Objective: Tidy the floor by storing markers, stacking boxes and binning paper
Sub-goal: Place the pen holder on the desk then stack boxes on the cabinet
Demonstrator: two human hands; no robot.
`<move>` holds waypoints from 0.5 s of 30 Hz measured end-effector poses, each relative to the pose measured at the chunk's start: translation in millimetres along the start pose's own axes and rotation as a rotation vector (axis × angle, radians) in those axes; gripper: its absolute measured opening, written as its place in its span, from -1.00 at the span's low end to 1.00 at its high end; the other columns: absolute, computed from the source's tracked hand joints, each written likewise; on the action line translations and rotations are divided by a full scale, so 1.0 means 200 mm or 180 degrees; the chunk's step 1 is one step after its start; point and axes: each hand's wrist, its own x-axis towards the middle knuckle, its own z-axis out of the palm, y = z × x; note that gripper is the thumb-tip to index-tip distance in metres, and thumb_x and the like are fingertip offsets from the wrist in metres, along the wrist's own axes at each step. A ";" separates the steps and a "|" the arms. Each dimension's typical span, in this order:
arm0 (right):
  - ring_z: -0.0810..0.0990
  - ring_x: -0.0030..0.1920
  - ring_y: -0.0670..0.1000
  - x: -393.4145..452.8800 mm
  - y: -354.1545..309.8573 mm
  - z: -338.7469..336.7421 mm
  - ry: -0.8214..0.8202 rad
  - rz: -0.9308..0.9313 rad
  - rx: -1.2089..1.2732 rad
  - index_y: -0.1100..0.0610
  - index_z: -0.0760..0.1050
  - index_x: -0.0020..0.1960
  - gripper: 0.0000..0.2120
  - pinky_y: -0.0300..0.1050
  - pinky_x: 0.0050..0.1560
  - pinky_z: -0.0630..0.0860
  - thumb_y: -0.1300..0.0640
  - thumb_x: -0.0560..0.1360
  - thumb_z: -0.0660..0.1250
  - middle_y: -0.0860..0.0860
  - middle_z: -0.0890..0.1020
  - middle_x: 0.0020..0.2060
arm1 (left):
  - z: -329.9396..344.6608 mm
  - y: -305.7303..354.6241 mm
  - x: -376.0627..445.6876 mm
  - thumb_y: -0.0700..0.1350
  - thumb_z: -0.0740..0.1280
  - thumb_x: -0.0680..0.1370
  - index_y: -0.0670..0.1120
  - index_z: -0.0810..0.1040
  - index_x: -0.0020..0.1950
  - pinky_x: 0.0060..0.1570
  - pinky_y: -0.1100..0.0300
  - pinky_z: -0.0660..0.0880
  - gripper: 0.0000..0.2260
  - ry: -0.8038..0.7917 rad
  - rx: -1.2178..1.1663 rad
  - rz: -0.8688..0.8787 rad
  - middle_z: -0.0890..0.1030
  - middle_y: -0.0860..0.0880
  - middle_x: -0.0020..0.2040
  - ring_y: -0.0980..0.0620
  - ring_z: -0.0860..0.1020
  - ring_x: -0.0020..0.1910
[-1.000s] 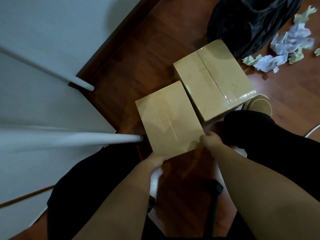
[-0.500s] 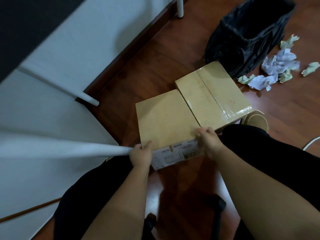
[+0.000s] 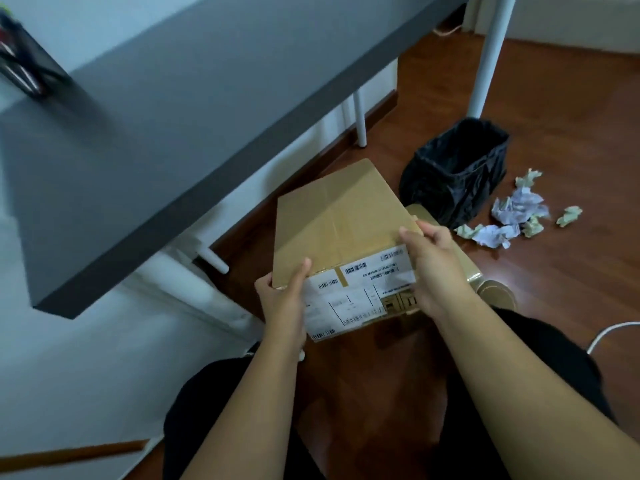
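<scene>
A brown cardboard box (image 3: 332,216) with white shipping labels on its near side is lifted off the floor. My left hand (image 3: 282,299) grips its near left corner and my right hand (image 3: 433,268) grips its near right edge. Behind it a second cardboard box (image 3: 465,263) is mostly hidden, with only its right edge showing by my right wrist. Several crumpled paper balls (image 3: 516,216) lie on the wooden floor to the right. A black bin lined with a black bag (image 3: 457,168) stands just left of the paper.
A dark grey desk top (image 3: 180,109) overhangs on the left, with white legs (image 3: 488,53) around the bin. A roll of brown tape (image 3: 497,294) sits by my right knee. A white cable (image 3: 609,332) lies at the right edge. Wall and skirting run behind the boxes.
Both hands took hold of the nearer box and raised it off the floor, so it now covers most of the other box. The view has tilted up, showing the desk and bin.
</scene>
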 end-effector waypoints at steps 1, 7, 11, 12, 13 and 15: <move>0.62 0.05 -0.01 -0.07 -0.07 -0.02 0.0085 -0.0116 0.0059 0.04 0.40 0.26 -0.67 -0.06 -0.04 0.57 0.16 0.52 0.37 -0.04 0.59 0.11 | 0.01 0.04 -0.05 -0.07 0.55 0.40 -0.08 0.33 0.25 -0.14 0.17 0.55 -0.46 -0.0172 -0.0011 0.0010 0.59 -0.06 0.07 0.03 0.63 -0.03; 0.56 -0.08 -0.11 -0.46 -0.38 -0.19 0.0779 -0.0863 0.0551 0.02 0.42 0.27 -0.61 -0.08 -0.05 0.49 0.26 0.49 0.33 -0.14 0.56 -0.03 | 0.19 0.25 -0.34 -0.12 0.57 0.37 -0.10 0.36 0.26 0.08 -0.07 0.59 -0.43 -0.1107 -0.0077 0.0012 0.63 -0.11 0.09 -0.06 0.66 -0.02; 0.58 -0.07 -0.11 -0.68 -0.54 -0.26 0.1244 -0.1354 0.1039 0.00 0.44 0.22 -0.64 -0.10 -0.05 0.50 0.26 0.47 0.32 -0.18 0.57 0.02 | 0.33 0.42 -0.51 -0.11 0.58 0.36 -0.08 0.37 0.25 0.01 0.00 0.59 -0.43 -0.1621 0.0086 0.0293 0.62 -0.12 0.09 -0.06 0.65 0.00; 0.59 -0.05 -0.07 -0.72 -0.58 -0.28 0.1291 -0.1474 0.1108 -0.01 0.44 0.22 -0.64 -0.09 -0.06 0.50 0.26 0.47 0.32 -0.14 0.59 0.06 | 0.35 0.46 -0.55 -0.10 0.59 0.35 -0.08 0.37 0.25 -0.04 0.03 0.58 -0.42 -0.1722 0.0071 0.0393 0.62 -0.12 0.10 -0.07 0.64 0.01; 0.60 -0.02 -0.03 -0.77 -0.61 -0.29 0.1272 -0.1593 0.1142 -0.02 0.44 0.22 -0.63 -0.06 -0.04 0.51 0.27 0.47 0.32 -0.10 0.61 0.07 | 0.36 0.50 -0.59 -0.09 0.60 0.33 -0.07 0.38 0.25 -0.08 0.05 0.57 -0.40 -0.1805 0.0037 0.0488 0.62 -0.12 0.11 -0.07 0.64 0.03; 0.59 0.02 0.00 -0.85 -0.67 -0.29 0.1153 -0.1831 0.1168 -0.05 0.44 0.23 -0.60 0.00 0.03 0.54 0.31 0.48 0.30 -0.06 0.60 0.02 | 0.37 0.56 -0.65 -0.04 0.61 0.26 -0.06 0.38 0.26 -0.12 0.09 0.54 -0.34 -0.1948 -0.0075 0.0631 0.61 -0.12 0.14 -0.07 0.63 0.05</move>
